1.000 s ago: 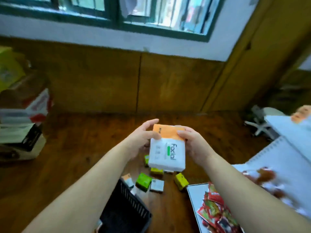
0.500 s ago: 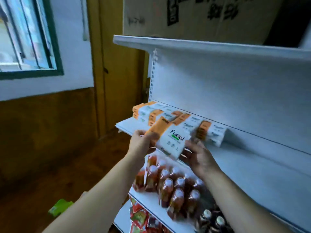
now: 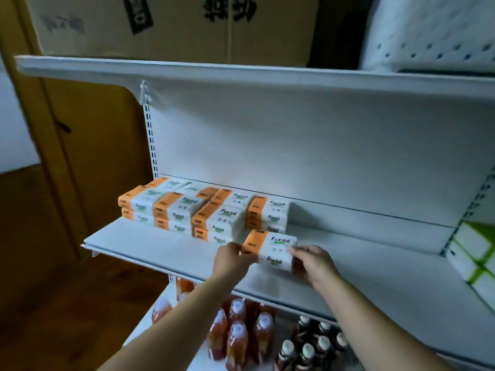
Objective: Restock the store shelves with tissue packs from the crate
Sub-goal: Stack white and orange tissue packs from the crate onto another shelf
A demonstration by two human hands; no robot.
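A white-and-orange "Facial" tissue pack (image 3: 270, 249) rests on the white middle shelf (image 3: 166, 250), just in front of the stacked row. My left hand (image 3: 233, 259) grips its orange left end. My right hand (image 3: 312, 263) holds its right end with curled fingers. Several identical tissue packs (image 3: 203, 210) lie stacked in low piles toward the back left of the same shelf. The crate is out of view.
Bare shelf surface stretches to the right of the packs. Bottles with white caps (image 3: 241, 333) crowd the shelf below. A cardboard box (image 3: 171, 25) sits on the top shelf (image 3: 241, 76). Green-and-white packages (image 3: 476, 253) stand at the far right. A brown wooden wall is on the left.
I turned from the floor toward the shelving. Both hands carried the tissue pack up and set it flat on the middle shelf beside the stacked row.
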